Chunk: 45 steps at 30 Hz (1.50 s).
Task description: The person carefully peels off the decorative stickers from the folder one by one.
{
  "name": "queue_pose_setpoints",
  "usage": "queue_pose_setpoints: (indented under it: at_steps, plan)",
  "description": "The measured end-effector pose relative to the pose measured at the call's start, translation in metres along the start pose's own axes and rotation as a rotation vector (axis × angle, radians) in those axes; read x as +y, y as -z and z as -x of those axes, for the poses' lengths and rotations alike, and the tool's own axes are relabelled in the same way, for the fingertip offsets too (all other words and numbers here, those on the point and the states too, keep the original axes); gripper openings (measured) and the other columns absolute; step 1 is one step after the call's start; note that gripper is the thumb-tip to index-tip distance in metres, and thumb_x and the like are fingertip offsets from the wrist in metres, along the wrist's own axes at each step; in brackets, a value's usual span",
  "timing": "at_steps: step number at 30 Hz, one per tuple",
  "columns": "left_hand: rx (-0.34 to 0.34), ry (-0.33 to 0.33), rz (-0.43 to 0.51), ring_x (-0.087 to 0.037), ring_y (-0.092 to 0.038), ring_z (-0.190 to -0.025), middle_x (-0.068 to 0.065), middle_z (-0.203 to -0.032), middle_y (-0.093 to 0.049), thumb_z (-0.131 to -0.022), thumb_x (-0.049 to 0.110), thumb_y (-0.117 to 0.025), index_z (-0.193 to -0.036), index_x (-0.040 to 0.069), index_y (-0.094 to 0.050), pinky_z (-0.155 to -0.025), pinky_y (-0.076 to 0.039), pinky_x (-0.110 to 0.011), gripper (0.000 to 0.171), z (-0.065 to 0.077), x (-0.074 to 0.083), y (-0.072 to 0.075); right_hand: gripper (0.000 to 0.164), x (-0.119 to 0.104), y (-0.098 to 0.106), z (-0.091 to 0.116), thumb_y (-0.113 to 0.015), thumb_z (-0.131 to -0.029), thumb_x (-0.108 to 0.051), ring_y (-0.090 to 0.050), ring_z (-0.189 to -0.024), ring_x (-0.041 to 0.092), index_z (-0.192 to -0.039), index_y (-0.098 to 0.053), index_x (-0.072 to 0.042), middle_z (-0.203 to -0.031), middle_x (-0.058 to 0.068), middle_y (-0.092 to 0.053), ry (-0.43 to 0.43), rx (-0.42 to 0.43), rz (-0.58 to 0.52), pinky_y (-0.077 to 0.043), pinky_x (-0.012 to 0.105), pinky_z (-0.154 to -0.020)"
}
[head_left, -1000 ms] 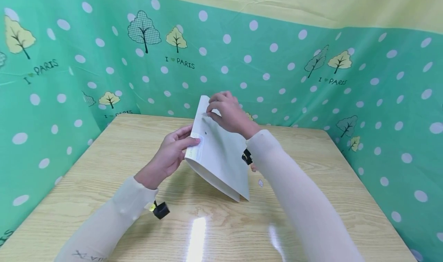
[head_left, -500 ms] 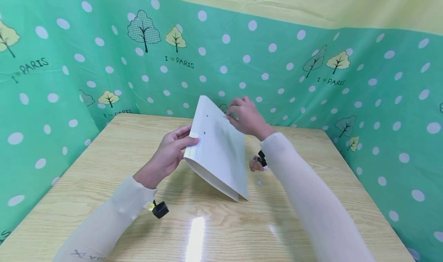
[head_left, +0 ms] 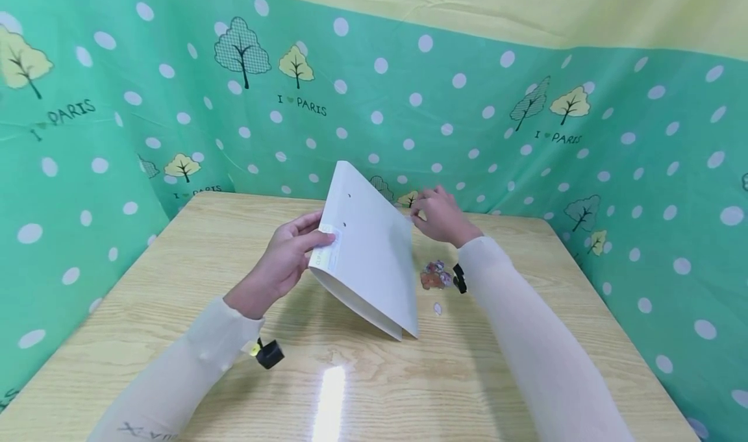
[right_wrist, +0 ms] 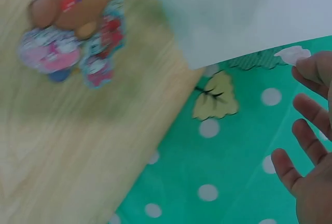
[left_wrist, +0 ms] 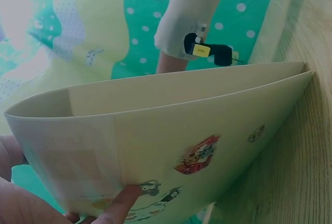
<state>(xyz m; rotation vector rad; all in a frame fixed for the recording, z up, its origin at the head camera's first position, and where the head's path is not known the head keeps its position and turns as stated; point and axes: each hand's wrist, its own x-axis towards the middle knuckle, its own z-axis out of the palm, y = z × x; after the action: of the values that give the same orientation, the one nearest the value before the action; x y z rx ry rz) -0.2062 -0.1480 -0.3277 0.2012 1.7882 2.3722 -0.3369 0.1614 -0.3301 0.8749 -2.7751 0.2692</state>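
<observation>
A white file folder stands tilted on its open edges, spine up and to the left. My left hand grips it at the spine, thumb on the label of the near cover. On the far cover, seen in the left wrist view, are colourful stickers; my index fingertip touches beside one. My right hand is at the folder's far right edge. Between thumb and finger it pinches a small whitish sticker with a wavy outline; the other fingers are spread.
Right of the folder, a cluster of loose stickers, including a brown bear, lies on the wooden table. A small pale piece lies just nearer. A green dotted curtain hangs behind and along the sides.
My right hand has moved from the folder's spine holes rightward and down past its far edge, uncovering the stickers on the table. My left hand and the folder have stayed nearly still.
</observation>
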Motion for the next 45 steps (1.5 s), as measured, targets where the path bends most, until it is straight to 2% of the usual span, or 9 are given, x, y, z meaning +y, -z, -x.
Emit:
queue_pose_setpoints:
  at_steps: [6, 12, 15, 19, 22, 28, 33, 40, 45]
  plan:
    - [-0.006, 0.0, 0.001, -0.018, -0.063, -0.114, -0.021, -0.15, -0.046, -0.095, -0.001, -0.062, -0.156, -0.001, -0.035, -0.087, -0.059, -0.032, 0.066, 0.0, -0.001, 0.0, 0.016, 0.012, -0.006, 0.013, -0.063, -0.098, -0.012, -0.046, -0.104, 0.031, -0.089, -0.076, -0.012, -0.11, 0.008, -0.064, -0.06, -0.128, 0.081, -0.041, 0.056, -0.094]
    - [-0.002, 0.0, -0.003, -0.018, -0.063, -0.113, -0.02, -0.149, -0.047, -0.095, 0.0, -0.062, -0.155, -0.001, -0.036, -0.086, -0.059, -0.032, 0.066, -0.001, 0.0, -0.001, 0.024, 0.022, -0.014, 0.023, -0.064, -0.097, -0.013, -0.047, -0.097, 0.031, -0.074, -0.068, -0.016, -0.097, 0.004, -0.063, -0.047, -0.229, 0.208, -0.039, 0.064, -0.101]
    - [0.004, 0.001, -0.005, -0.018, -0.063, -0.113, -0.019, -0.147, -0.048, -0.095, 0.0, -0.062, -0.155, 0.0, -0.037, -0.085, -0.059, -0.033, 0.065, -0.001, 0.001, -0.001, 0.022, 0.025, -0.017, 0.027, -0.066, -0.094, -0.011, -0.051, -0.093, 0.03, -0.073, -0.071, -0.016, -0.093, 0.003, -0.064, -0.036, -0.263, 0.233, -0.044, 0.061, -0.098]
    - [0.005, 0.005, -0.009, -0.018, -0.063, -0.113, -0.019, -0.147, -0.048, -0.095, 0.0, -0.062, -0.155, 0.0, -0.037, -0.086, -0.059, -0.033, 0.065, -0.002, 0.001, 0.0, 0.018, 0.028, -0.019, 0.032, -0.069, -0.092, -0.01, -0.06, -0.09, 0.027, -0.077, -0.077, -0.015, -0.089, 0.0, -0.069, -0.05, -0.331, 0.2, -0.049, 0.059, -0.093]
    - [0.005, 0.007, -0.009, -0.018, -0.063, -0.114, -0.019, -0.147, -0.048, -0.095, 0.0, -0.062, -0.156, 0.0, -0.037, -0.086, -0.059, -0.033, 0.065, -0.001, 0.001, 0.0, 0.015, 0.029, -0.019, 0.035, -0.071, -0.091, -0.009, -0.064, -0.089, 0.023, -0.081, -0.08, -0.015, -0.088, -0.003, -0.073, -0.065, -0.388, 0.158, -0.049, 0.061, -0.094]
    - [0.003, 0.005, -0.011, -0.019, -0.062, -0.116, -0.019, -0.148, -0.048, -0.095, 0.001, -0.062, -0.156, 0.001, -0.037, -0.087, -0.059, -0.034, 0.066, -0.001, 0.0, 0.0, 0.015, 0.03, -0.018, 0.041, -0.077, -0.092, -0.014, -0.062, -0.081, 0.016, -0.077, -0.077, -0.017, -0.082, -0.006, -0.072, -0.103, -0.471, 0.085, -0.047, 0.06, -0.097]
    - [0.009, 0.009, -0.003, -0.019, -0.062, -0.116, -0.017, -0.146, -0.049, -0.095, 0.0, -0.062, -0.155, 0.003, -0.039, -0.085, -0.059, -0.034, 0.064, -0.001, 0.001, -0.001, 0.015, 0.034, -0.017, 0.041, -0.079, -0.091, -0.018, -0.061, -0.081, 0.015, -0.076, -0.076, -0.019, -0.083, -0.008, -0.072, -0.122, -0.487, 0.053, -0.043, 0.064, -0.102]
    - [0.004, 0.004, 0.001, -0.02, -0.061, -0.117, -0.017, -0.147, -0.048, -0.095, 0.0, -0.061, -0.156, 0.002, -0.037, -0.086, -0.059, -0.034, 0.065, 0.0, 0.001, -0.001, 0.008, 0.033, -0.014, 0.036, -0.076, -0.094, -0.02, -0.064, -0.094, 0.021, -0.088, -0.076, -0.016, -0.097, -0.002, -0.072, -0.118, -0.441, 0.007, -0.053, 0.047, -0.09]
    - [0.007, 0.005, 0.009, -0.02, -0.061, -0.118, -0.018, -0.148, -0.048, -0.095, -0.001, -0.06, -0.156, 0.002, -0.037, -0.086, -0.059, -0.034, 0.065, -0.001, 0.0, -0.001, 0.008, 0.028, -0.014, 0.034, -0.073, -0.096, -0.02, -0.066, -0.104, 0.026, -0.098, -0.076, -0.013, -0.104, 0.003, -0.073, -0.106, -0.409, -0.039, -0.053, 0.047, -0.095]
